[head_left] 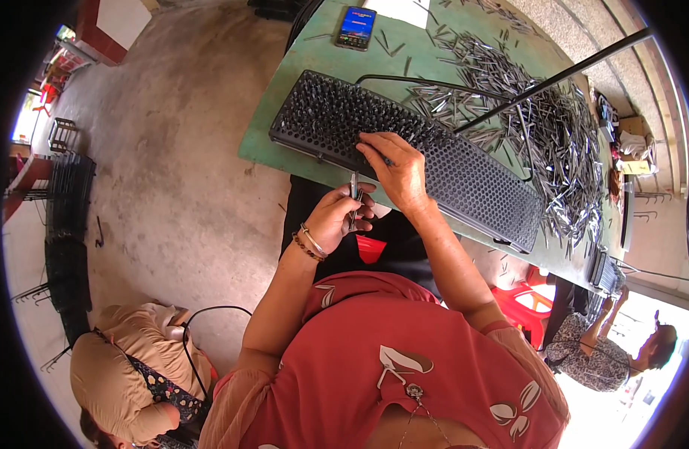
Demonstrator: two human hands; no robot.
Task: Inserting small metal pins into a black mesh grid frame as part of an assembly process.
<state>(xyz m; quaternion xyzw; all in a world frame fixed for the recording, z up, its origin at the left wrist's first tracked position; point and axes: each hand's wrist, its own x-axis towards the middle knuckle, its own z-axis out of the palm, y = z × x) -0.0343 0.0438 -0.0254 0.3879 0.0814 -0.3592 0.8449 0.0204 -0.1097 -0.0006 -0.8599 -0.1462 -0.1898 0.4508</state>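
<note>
A long black rack [481,188] with many round holes lies along the near edge of the green table. Thin dark metal pieces [337,105] stand upright in its left part, while the holes toward the right show bare. Just off the table edge, my left hand [335,215] is closed around a few slim metal pieces [354,196]. My right hand [398,170] reaches over the middle of the rack, its fingertips pinched at the holes by the standing pieces. What those fingertips hold, if anything, is too small to make out.
Loose metal pieces [558,142] lie heaped on the green table [285,120]. A black rod [561,75] crosses above them. A phone [356,28] rests at the far left of the table. Co-workers sit at the lower left [135,374] and right [595,352], near a red stool [520,307].
</note>
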